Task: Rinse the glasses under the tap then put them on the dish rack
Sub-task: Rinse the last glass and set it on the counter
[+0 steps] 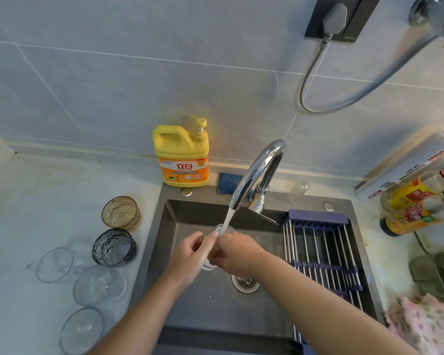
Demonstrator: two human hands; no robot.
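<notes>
Reaching in from the near edge of the sink (pixel 169 252), both bare forearms are brought together over the middle of the basin, just behind the drain (pixel 244 281).

Head view, items as seen:

- Left hand (pixel 190 252): wrist straight, set against the left side of the clear glass (pixel 230 229); fingers are curled round its wall in a grasp.
- Right hand (pixel 235 252): arm angled in from the near right corner, back of the hand wet; fingers are wrapped round the right side of the same glass.
- Clear glass: held between both hands above the basin, tilted, base towards the person, mouth turned up and towards the back edge of the sink. Its long axis runs near to far. The rim is met by the water stream (pixel 227 217).
- Tap (pixel 256 170): mounted at the back edge, spout arched forward, running.
- Dish rack (pixel 321 249): laid across the right side of the sink.
- Worktop (pixel 23 213), left of the sink: amber glass (pixel 120 212) and blue-grey glass (pixel 114 247) stand upright near the sink's left edge; three more clear glasses (pixel 98 284) lie nearer the front edge.
- Detergent bottle (pixel 181 157): upright at the back left corner of the sink.
</notes>
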